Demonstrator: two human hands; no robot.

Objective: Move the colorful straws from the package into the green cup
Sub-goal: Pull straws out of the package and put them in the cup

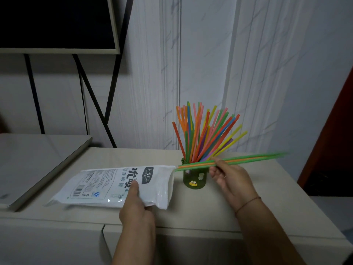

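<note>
A white plastic straw package [107, 185] lies on the beige cabinet top [191, 211], its open mouth facing right. My left hand [136, 203] grips the package near its front edge, thumb on top. My right hand [229, 178] pinches a few green and orange straws [248, 159], held almost level, their left ends just at the package mouth. Behind them stands the green cup [193, 180] with a small frog face, full of several colorful straws [206, 132] fanning upward.
A grey flat board [36, 161] lies on the cabinet at the left. A dark screen on a black stand [57, 22] hangs above it. A pale wall panel rises behind the cup, and a red-brown door edge [336, 131] is at the right.
</note>
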